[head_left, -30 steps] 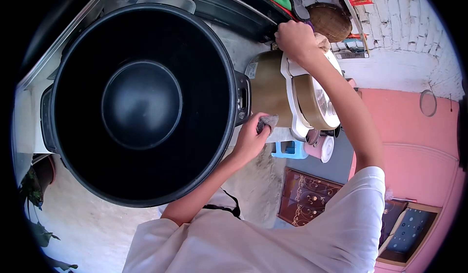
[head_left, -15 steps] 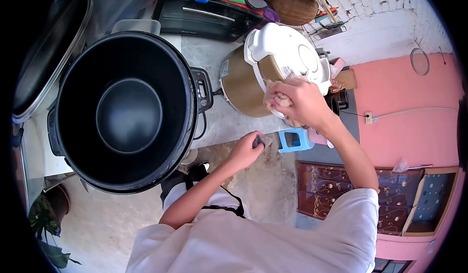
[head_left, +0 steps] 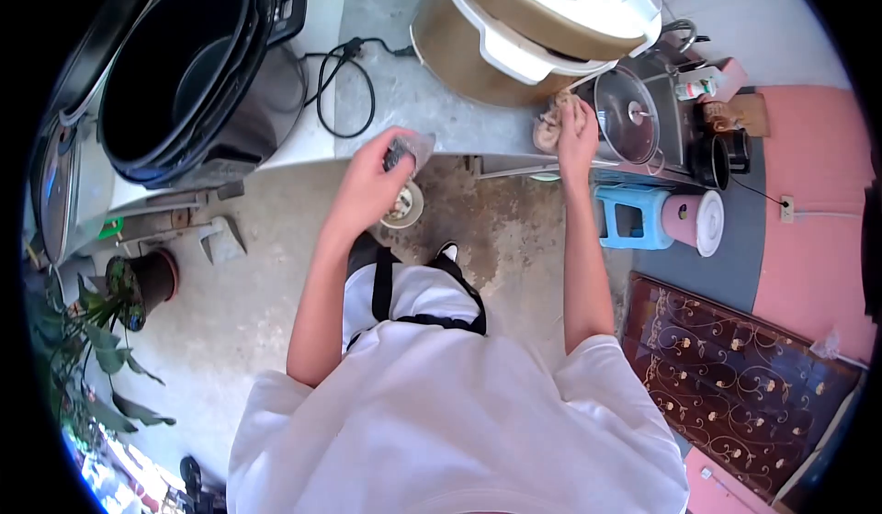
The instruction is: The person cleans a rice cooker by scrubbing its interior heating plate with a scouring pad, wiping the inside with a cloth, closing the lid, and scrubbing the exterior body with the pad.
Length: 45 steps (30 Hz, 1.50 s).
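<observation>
In the head view, my right hand [head_left: 578, 139] grips a crumpled beige cloth [head_left: 548, 126] at the counter's front edge, just below the gold and white pressure cooker [head_left: 491, 50]. My left hand [head_left: 370, 183] is closed around a small crumpled piece of clear plastic with something dark in it [head_left: 411, 149], held by the counter edge left of the cloth. What the dark part is, I cannot make out. The cooker's lid is down. To the left stands a large black pot [head_left: 262, 114], uncovered, with a dark inside.
A black power cord [head_left: 372, 101] loops over the grey counter [head_left: 404, 78]. A glass lid [head_left: 627, 114] leans by the sink at right. Below are a blue stool [head_left: 634, 211], a pink bin [head_left: 684, 218] and a small bowl-like container [head_left: 407, 209] on the floor. A potted plant [head_left: 110, 353] stands left.
My right hand with the cloth has come down from the cooker's lid to the counter edge. My left hand has moved left and up, still holding the plastic. The view has tilted down.
</observation>
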Available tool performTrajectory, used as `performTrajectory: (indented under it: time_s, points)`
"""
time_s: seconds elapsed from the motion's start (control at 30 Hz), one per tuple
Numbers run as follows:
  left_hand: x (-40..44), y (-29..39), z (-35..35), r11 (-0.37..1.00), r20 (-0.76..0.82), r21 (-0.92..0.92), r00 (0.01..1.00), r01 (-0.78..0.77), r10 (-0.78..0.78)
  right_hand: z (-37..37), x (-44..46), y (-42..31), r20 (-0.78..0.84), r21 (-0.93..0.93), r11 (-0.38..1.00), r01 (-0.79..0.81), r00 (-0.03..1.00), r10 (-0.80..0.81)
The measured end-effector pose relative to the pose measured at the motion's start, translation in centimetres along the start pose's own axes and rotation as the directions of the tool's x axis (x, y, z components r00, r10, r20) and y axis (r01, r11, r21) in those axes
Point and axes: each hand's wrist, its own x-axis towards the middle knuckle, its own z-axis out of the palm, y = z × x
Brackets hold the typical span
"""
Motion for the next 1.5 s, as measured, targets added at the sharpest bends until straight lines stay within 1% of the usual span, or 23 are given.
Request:
performTrajectory:
  time_s: [0.03, 0.07, 0.13, 0.17, 0.23, 0.27, 0.33, 0.4, 0.47, 0.53, 0.57, 0.63, 0.7, 0.8, 0.87, 0.97, 1.1, 1.2, 1.23, 1.33, 1.4, 1.47, 1.5]
  points:
    - [-2.0, 1.1, -0.8, 0.999, -0.158, 0.012, 0.986, 0.051, -0.048, 3.1, -0.6, 2.9, 0.22, -0.377, 0.861, 0.341, 0.936, -0.274]
    - [-2.9, 1.2, -0.1, 0.999, -0.283, -0.005, 0.958, 0.051, -0.051, 2.6, -0.6, 3.7, 0.264, -0.367, 0.847, 0.385, 0.916, -0.302]
    - [-5.7, 1.4, 0.0, 0.997, -0.446, 0.036, 0.894, 0.072, -0.049, 1.6, -1.4, 2.0, 0.176, -0.237, 0.907, 0.347, 0.934, -0.311]
    - [-7.2, 1.3, 0.7, 0.995, -0.51, 0.018, 0.857, 0.095, -0.072, -0.1, -2.1, 1.0, 0.188, -0.227, 0.915, 0.334, 0.937, -0.295]
    - [-9.9, 0.6, 1.6, 0.988, -0.618, -0.085, 0.772, 0.127, -0.152, -4.2, -3.3, -1.3, 0.207, 0.069, 0.939, 0.336, 0.916, -0.343]
    - [-11.1, -0.1, 1.8, 0.99, -0.625, -0.083, 0.767, 0.116, -0.142, -6.2, -4.0, -1.9, 0.214, 0.072, 0.938, 0.338, 0.914, -0.346]
    - [-12.9, -1.5, 2.6, 0.986, -0.731, -0.146, 0.664, 0.076, -0.159, -9.3, -3.7, -3.4, 0.51, 0.446, 0.878, -0.175, 0.856, -0.089]
    - [-13.6, -3.4, 3.5, 0.97, -0.8, -0.244, 0.564, 0.006, -0.205, -11.4, -2.1, -5.5, 0.492, 0.477, 0.878, -0.026, 0.836, -0.242]
    - [-13.4, -3.8, 4.6, 0.923, -0.745, -0.381, 0.574, 0.051, -0.34, -13.0, -0.6, -8.1, 0.465, 0.526, 0.849, 0.052, 0.818, -0.338]
    - [-12.6, -4.1, 5.9, 0.91, -0.681, -0.413, 0.648, 0.046, -0.342, -13.4, 1.1, -11.3, 0.395, 0.606, 0.781, 0.154, 0.794, -0.463]
    - [-12.3, -3.9, 6.4, 0.908, -0.703, -0.419, 0.625, 0.023, -0.34, -13.4, 2.0, -13.0, 0.379, 0.621, 0.759, 0.196, 0.772, -0.51]
    - [-10.9, -2.9, 7.4, 0.959, -0.617, -0.28, 0.757, 0.046, -0.216, -13.1, 4.2, -16.7, 0.313, 0.657, 0.669, 0.348, 0.681, -0.662]
    - [-9.9, -2.1, 8.1, 0.976, -0.629, -0.215, 0.762, 0.018, -0.153, -12.1, 7.4, -20.2, 0.257, 0.632, 0.6, 0.491, 0.597, -0.76]
    - [-9.3, -0.7, 9.2, 0.988, -0.586, -0.154, 0.807, -0.026, -0.071, -10.3, 11.6, -24.9, 0.538, 0.45, 0.72, 0.529, 0.483, -0.691]
    - [-8.3, -0.4, 9.8, 0.981, -0.605, -0.194, 0.789, -0.016, -0.107, -6.9, 13.8, -25.7, 0.603, 0.358, 0.61, 0.707, 0.324, -0.729]
    - [-6.2, -1.6, 11.0, 0.947, -0.63, -0.303, 0.768, -0.103, -0.118, -4.0, 15.0, -26.8, 0.631, 0.226, 0.471, 0.853, 0.24, -0.737]
    - [-2.4, -3.2, 11.3, 0.859, -0.715, -0.438, 0.682, -0.266, -0.153, -1.0, 16.5, -30.2, 0.808, 0.229, 0.466, 0.854, 0.1, -0.581]
    - [1.4, -3.7, 10.7, 0.814, -0.766, -0.472, 0.614, -0.339, -0.189, 4.7, 18.1, -31.2, 0.891, 0.289, 0.399, 0.87, -0.092, -0.444]
    - [2.7, -3.9, 10.3, 0.825, -0.818, -0.397, 0.562, -0.401, -0.12, 7.1, 18.3, -30.8, 0.852, 0.373, 0.34, 0.863, -0.172, -0.495]
    - [5.1, -2.4, 9.4, 0.829, -0.9, -0.316, 0.421, -0.462, -0.109, 11.6, 19.9, -28.8, 0.832, 0.296, 0.285, 0.912, -0.1, -0.545]
    - [6.6, -2.7, 8.1, 0.818, -0.836, -0.38, 0.538, -0.431, -0.105, 12.2, 20.5, -28.0, 0.78, 0.35, 0.37, 0.861, -0.049, -0.624]
    - [9.2, -1.3, 6.9, 0.807, -0.878, -0.334, 0.473, -0.488, -0.077, 12.0, 20.0, -27.7, 0.759, 0.45, 0.444, 0.775, -0.07, -0.648]
    - [10.7, -0.5, 6.5, 0.794, -0.905, -0.276, 0.425, -0.541, -0.026, 11.8, 20.0, -27.9, 0.808, 0.392, 0.485, 0.782, -0.039, -0.589]
